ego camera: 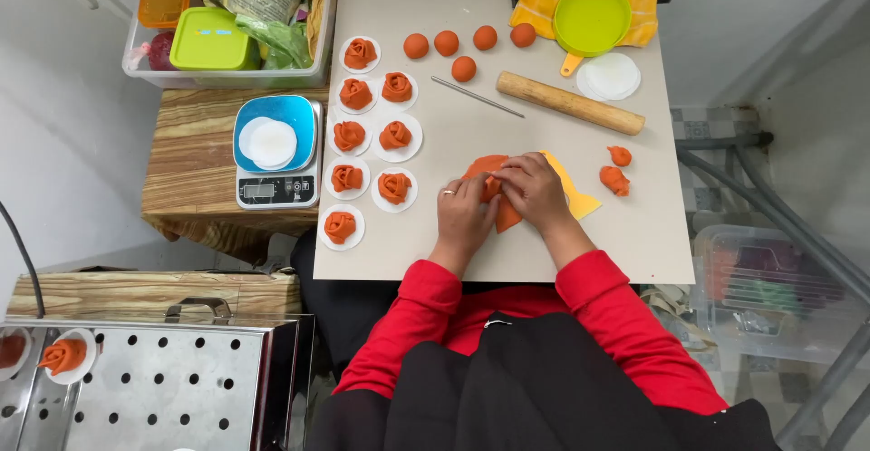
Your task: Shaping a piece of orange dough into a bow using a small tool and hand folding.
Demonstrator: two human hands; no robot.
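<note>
The flat orange dough piece (497, 199) lies on the surface (507, 125) right under both my hands, near its front edge, over a yellow scraper (573, 193). Its visible length runs away from me — top edge far, point toward my body. My left hand (464, 213) pinches its left side, fingers closed on the dough; my right hand (535, 190) presses from the right, fingertips meeting the left's at the middle. Both are equally close. Finished dough roses (395, 187) on white paper rounds sit just left — a rolling pin (569, 102) lies beyond.
</note>
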